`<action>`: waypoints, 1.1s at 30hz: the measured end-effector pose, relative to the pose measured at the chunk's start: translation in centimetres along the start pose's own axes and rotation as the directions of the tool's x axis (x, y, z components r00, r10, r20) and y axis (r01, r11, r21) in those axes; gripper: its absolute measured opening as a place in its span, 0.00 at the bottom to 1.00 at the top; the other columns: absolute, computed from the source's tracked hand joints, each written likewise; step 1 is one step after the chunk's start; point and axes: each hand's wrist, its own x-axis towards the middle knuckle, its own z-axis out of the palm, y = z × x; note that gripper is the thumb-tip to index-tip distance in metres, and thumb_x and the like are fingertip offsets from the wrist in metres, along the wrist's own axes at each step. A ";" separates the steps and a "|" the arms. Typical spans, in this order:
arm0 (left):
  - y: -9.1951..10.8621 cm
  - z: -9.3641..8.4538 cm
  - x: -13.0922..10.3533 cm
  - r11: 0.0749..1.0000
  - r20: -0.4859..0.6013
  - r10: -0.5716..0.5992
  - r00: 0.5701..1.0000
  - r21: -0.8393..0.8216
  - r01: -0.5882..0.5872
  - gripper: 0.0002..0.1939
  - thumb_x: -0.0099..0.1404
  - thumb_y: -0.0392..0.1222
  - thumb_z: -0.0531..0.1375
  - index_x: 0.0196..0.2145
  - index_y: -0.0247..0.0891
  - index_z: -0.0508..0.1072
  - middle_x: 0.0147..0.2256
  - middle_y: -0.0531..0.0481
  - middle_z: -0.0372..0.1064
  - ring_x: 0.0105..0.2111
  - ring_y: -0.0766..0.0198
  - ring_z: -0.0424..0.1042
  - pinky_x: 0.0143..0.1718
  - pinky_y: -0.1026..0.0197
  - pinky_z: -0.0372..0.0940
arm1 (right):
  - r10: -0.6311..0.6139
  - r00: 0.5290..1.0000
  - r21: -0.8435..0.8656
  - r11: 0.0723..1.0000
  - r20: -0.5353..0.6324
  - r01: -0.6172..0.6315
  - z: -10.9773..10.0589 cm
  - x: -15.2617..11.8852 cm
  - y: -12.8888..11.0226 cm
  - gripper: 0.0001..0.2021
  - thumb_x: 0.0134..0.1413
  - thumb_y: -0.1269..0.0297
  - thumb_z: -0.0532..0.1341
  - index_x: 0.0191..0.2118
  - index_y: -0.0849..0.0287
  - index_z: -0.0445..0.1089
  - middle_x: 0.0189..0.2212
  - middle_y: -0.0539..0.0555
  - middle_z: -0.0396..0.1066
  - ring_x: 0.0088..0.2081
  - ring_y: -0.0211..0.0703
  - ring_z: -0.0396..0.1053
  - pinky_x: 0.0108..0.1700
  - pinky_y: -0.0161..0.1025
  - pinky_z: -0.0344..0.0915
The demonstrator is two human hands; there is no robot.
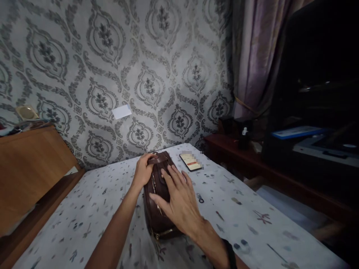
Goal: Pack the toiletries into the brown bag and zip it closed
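Observation:
A dark brown leather bag [161, 224] with gold zippers lies lengthwise on the bed. At its far end my left hand [144, 170] has its fingers curled around the carry strap [160, 160]. My right hand [179, 198] rests over the top of the bag, with fingers stretched out and the thumb apart, near a zipper [154, 183]. The palm hides part of the bag's right side. A smartphone [191, 162] with a lit screen lies just beyond the bag, to the right.
A white printed sheet [95, 209] covers the bed. Wooden furniture [36, 160] borders the left side. On the right stand a dark red shelf [224, 147] and a large black screen [316, 67]. A patterned wall [157, 104] with a white switch plate [121, 111] rises behind.

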 end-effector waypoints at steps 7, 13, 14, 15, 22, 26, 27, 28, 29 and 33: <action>0.7 1.0 -0.9 0.981 -0.154 -0.022 0.988 0.188 0.051 0.17 0.58 0.27 0.54 0.40 0.39 0.78 0.43 0.43 0.76 0.47 0.50 0.70 0.54 0.48 0.62 | 0.023 0.994 -0.052 0.998 0.109 -0.018 -0.1 0.2 -1.0 0.36 0.52 0.44 0.67 0.61 0.62 0.67 0.62 0.74 0.63 0.63 0.71 0.61 0.60 0.65 0.58; -0.2 0.1 -0.3 0.997 -0.089 -0.050 0.995 0.047 0.054 0.16 0.58 0.28 0.55 0.39 0.40 0.77 0.42 0.47 0.77 0.46 0.54 0.71 0.51 0.54 0.64 | 0.059 0.994 0.016 0.998 0.097 -0.061 -0.3 0.7 -1.7 0.28 0.50 0.52 0.68 0.57 0.54 0.72 0.63 0.69 0.64 0.63 0.71 0.60 0.61 0.67 0.56; -0.5 -0.3 0.0 0.998 -0.061 -0.050 0.997 0.025 0.052 0.14 0.58 0.30 0.56 0.38 0.39 0.77 0.40 0.47 0.77 0.44 0.56 0.73 0.48 0.56 0.65 | 0.067 0.994 0.018 0.997 0.089 -0.069 -0.3 0.7 -1.8 0.28 0.49 0.53 0.69 0.57 0.53 0.72 0.62 0.68 0.65 0.63 0.71 0.61 0.61 0.67 0.56; -0.7 -0.8 0.2 0.999 -0.030 -0.053 0.998 0.001 0.053 0.11 0.58 0.31 0.57 0.37 0.38 0.77 0.38 0.48 0.78 0.41 0.57 0.74 0.45 0.58 0.66 | 0.071 0.994 0.017 0.997 0.082 -0.072 -0.3 0.7 -1.9 0.27 0.49 0.54 0.69 0.56 0.53 0.73 0.62 0.68 0.65 0.62 0.70 0.61 0.61 0.67 0.56; -1.8 -3.1 1.4 0.997 0.027 -0.073 0.997 -0.015 0.073 0.07 0.58 0.41 0.60 0.26 0.35 0.75 0.26 0.51 0.74 0.30 0.61 0.71 0.36 0.62 0.64 | 0.081 0.994 0.007 0.997 0.074 -0.082 -0.2 0.7 -2.0 0.27 0.48 0.57 0.69 0.56 0.52 0.74 0.62 0.67 0.66 0.62 0.69 0.61 0.61 0.66 0.57; -1.7 -2.3 1.3 0.997 -0.018 -0.068 0.997 0.035 0.069 0.06 0.56 0.40 0.61 0.26 0.36 0.76 0.25 0.52 0.73 0.30 0.61 0.70 0.36 0.62 0.63 | 0.069 0.996 0.017 0.997 0.065 -0.070 -0.3 0.7 -2.0 0.26 0.48 0.56 0.69 0.55 0.53 0.74 0.61 0.69 0.66 0.62 0.70 0.62 0.60 0.67 0.58; -1.7 -2.0 1.2 0.997 -0.032 -0.066 0.997 0.046 0.067 0.06 0.57 0.40 0.61 0.25 0.36 0.75 0.25 0.53 0.72 0.30 0.61 0.69 0.36 0.62 0.62 | 0.066 0.996 0.019 0.998 0.067 -0.067 -0.3 0.7 -2.0 0.26 0.49 0.56 0.69 0.55 0.53 0.74 0.61 0.69 0.66 0.62 0.70 0.61 0.60 0.67 0.57; -1.6 -1.8 1.1 0.996 -0.049 -0.062 0.997 0.054 0.065 0.06 0.57 0.40 0.61 0.25 0.37 0.75 0.24 0.53 0.71 0.30 0.61 0.69 0.36 0.62 0.62 | 0.065 0.996 0.021 0.998 0.068 -0.066 -0.3 0.7 -2.0 0.26 0.49 0.56 0.68 0.55 0.53 0.74 0.62 0.69 0.66 0.63 0.70 0.61 0.61 0.67 0.57; -1.5 -1.6 1.0 0.996 -0.066 -0.060 0.996 0.060 0.064 0.06 0.58 0.39 0.61 0.25 0.37 0.74 0.25 0.53 0.70 0.31 0.62 0.68 0.36 0.62 0.61 | 0.065 0.995 0.023 0.997 0.070 -0.067 -0.3 0.6 -2.0 0.26 0.49 0.56 0.68 0.55 0.53 0.74 0.62 0.69 0.66 0.63 0.70 0.61 0.61 0.67 0.57; -1.2 -1.0 0.3 0.996 -0.127 -0.058 0.990 0.066 0.066 0.07 0.59 0.39 0.59 0.24 0.37 0.71 0.26 0.53 0.67 0.32 0.62 0.67 0.36 0.62 0.60 | 0.080 0.995 0.024 0.996 0.063 -0.081 -0.1 0.7 -2.0 0.25 0.48 0.55 0.69 0.54 0.55 0.76 0.61 0.71 0.66 0.63 0.71 0.62 0.61 0.67 0.57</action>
